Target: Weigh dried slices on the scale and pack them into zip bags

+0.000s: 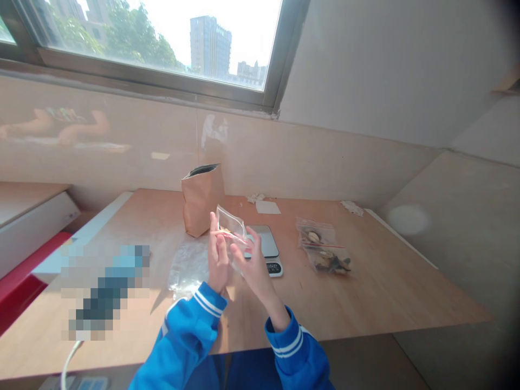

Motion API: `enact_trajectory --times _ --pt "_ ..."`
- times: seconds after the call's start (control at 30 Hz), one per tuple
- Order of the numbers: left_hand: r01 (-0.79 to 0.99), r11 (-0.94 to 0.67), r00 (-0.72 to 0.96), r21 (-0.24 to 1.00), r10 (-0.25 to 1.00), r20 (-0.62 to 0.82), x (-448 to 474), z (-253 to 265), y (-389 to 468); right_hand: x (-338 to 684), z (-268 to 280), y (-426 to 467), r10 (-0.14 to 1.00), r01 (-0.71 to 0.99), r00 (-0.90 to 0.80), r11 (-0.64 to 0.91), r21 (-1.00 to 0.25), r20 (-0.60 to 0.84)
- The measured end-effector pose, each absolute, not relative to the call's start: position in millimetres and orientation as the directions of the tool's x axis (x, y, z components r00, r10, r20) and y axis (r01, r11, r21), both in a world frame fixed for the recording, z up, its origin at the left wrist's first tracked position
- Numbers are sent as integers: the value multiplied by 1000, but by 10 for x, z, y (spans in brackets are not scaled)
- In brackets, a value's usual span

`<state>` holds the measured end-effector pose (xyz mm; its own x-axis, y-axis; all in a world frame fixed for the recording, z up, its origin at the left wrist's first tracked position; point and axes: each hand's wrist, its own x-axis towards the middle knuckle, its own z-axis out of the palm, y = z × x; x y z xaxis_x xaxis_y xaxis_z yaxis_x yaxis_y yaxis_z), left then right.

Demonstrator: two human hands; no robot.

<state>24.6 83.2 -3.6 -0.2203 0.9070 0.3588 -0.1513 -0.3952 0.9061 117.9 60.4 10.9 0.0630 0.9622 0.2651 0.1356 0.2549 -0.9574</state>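
Observation:
A small clear zip bag (pixel 231 223) with a red seal line is raised over the table between my two hands. My left hand (pixel 218 259) grips its left side, fingers pointing up. The fingers of my right hand (pixel 254 262) close on its right edge near the seal. Some pale bits show inside the bag, too small to name. Partly hidden behind my right hand is a white digital kitchen scale (pixel 266 244) with a dark display. Left of my left hand lies a heap of clear plastic bags (pixel 186 265).
An open brown paper bag (pixel 202 200) stands behind my hands. Two filled zip bags (pixel 327 259), holding dried brownish pieces, lie to the right. White paper (pixel 268 207) and crumpled tissue (pixel 351 208) are at the back. A blurred-out object with a white cable (pixel 67 360) lies left.

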Motion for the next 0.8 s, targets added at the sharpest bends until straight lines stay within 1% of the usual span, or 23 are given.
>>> enact_trajectory --times 0.07,0.1,0.13,0.17,0.2,0.27,0.33,0.37,0.43,0.5,0.57,0.67,0.73,0.8 --pt "9 -537 -126 844 837 533 275 11 716 1262 208 593 948 77 143 277 -958 285" --pt "67 -582 -68 810 807 586 277 27 665 1338 259 591 936 75 183 293 -953 302" --pt "108 -611 -31 784 786 617 272 39 620 1430 306 586 920 89 225 310 -947 322" --pt "138 -625 -31 769 773 634 261 48 585 1532 348 576 900 110 271 325 -939 342" --pt "158 -623 -68 766 767 638 247 55 560 1636 383 562 879 129 314 335 -933 359" --pt "140 -577 -190 805 782 594 220 66 548 1818 431 520 846 146 377 348 -926 378" --pt "6 -482 -254 876 847 467 207 64 586 1935 446 471 850 136 372 348 -928 374" --pt "-91 -410 -228 907 895 382 206 56 618 1967 442 448 870 131 331 341 -931 366" --pt "-245 -247 -112 938 968 225 205 25 690 1992 411 410 915 136 216 318 -938 342" --pt "-290 -139 -48 947 990 131 191 -17 749 1998 348 392 933 157 148 304 -940 327" --pt "-267 -121 -78 956 992 104 161 -59 775 2017 247 398 934 179 157 292 -940 320" --pt "-214 -133 -123 968 987 108 113 -124 764 2073 34 434 933 191 190 270 -944 306" --pt "-194 -133 -117 972 987 111 101 -188 749 2111 -124 456 937 172 219 237 -956 271" --pt "-204 -121 -100 971 990 102 103 -278 744 2136 -267 464 933 140 284 189 -972 222"
